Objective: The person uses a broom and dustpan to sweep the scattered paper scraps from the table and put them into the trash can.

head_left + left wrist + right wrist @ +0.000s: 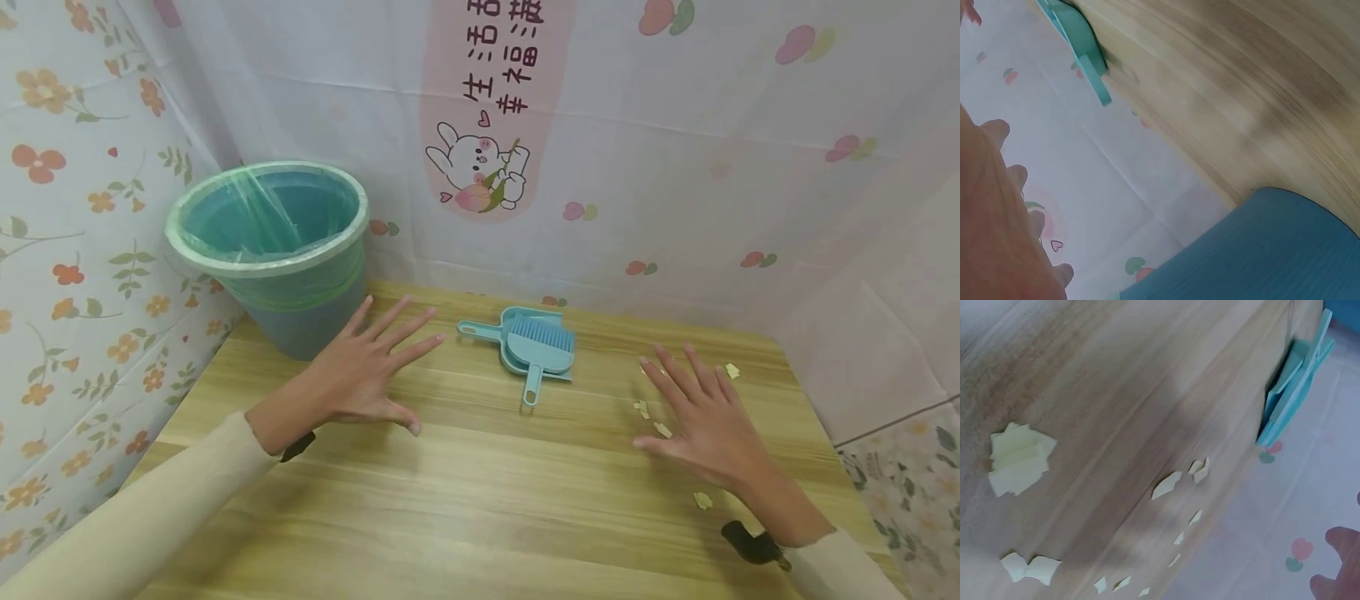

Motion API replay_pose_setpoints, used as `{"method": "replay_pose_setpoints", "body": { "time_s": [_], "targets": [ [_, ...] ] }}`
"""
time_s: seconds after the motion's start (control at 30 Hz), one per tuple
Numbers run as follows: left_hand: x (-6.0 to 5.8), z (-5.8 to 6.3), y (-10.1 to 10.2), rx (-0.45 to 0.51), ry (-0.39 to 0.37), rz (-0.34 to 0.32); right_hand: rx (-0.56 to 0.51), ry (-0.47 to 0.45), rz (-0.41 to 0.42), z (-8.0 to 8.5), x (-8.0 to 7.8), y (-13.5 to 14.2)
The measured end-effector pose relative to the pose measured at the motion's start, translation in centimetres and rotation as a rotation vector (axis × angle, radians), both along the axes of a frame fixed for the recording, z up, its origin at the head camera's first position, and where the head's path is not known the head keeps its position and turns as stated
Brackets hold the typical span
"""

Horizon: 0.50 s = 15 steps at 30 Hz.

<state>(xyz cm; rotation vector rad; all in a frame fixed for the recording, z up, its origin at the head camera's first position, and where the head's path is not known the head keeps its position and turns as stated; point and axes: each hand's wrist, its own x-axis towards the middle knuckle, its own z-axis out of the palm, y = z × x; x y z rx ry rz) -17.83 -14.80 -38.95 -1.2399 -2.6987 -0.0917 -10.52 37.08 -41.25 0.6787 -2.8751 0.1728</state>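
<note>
My left hand [363, 375] is spread with straight fingers above the left of the table, beside the trash bin [315, 296]. On the right, my right hand [708, 433] is likewise spread, over scattered pale yellow paper scraps [641, 408]; neither hand holds anything. Between the hands lies a light blue dustpan [491, 333], its handle pointing left. A small matching hand brush [540, 354] rests on it, handle toward me. The right wrist view shows several scraps, including a larger overlapping cluster [1019, 459]. Part of the right hand hides some scraps in the head view.
The blue-grey bin, lined with a translucent green bag [262, 217], stands at the table's back left corner. A white printed cloth [675, 167] hangs along the back, and a floral cloth [82, 250] along the left. The wood-grain table [480, 500] ends at the right near a tiled wall.
</note>
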Motion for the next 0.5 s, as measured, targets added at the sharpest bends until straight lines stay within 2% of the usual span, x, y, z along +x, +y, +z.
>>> {"method": "replay_pose_setpoints", "body": {
  "time_s": [0.23,0.37,0.5],
  "targets": [
    [-0.2,-0.1,-0.3,0.02,-0.018,0.03,-0.051,0.028,0.022,-0.4,-0.3,0.5],
    [-0.6,-0.1,0.1,0.087,-0.124,0.067,-0.138,0.009,0.066,-0.7,-1.1,0.3],
    [-1.2,-0.2,0.9,0.186,-0.266,0.097,-0.217,-0.062,0.08,-0.7,-2.0,-0.7]
  ]
}}
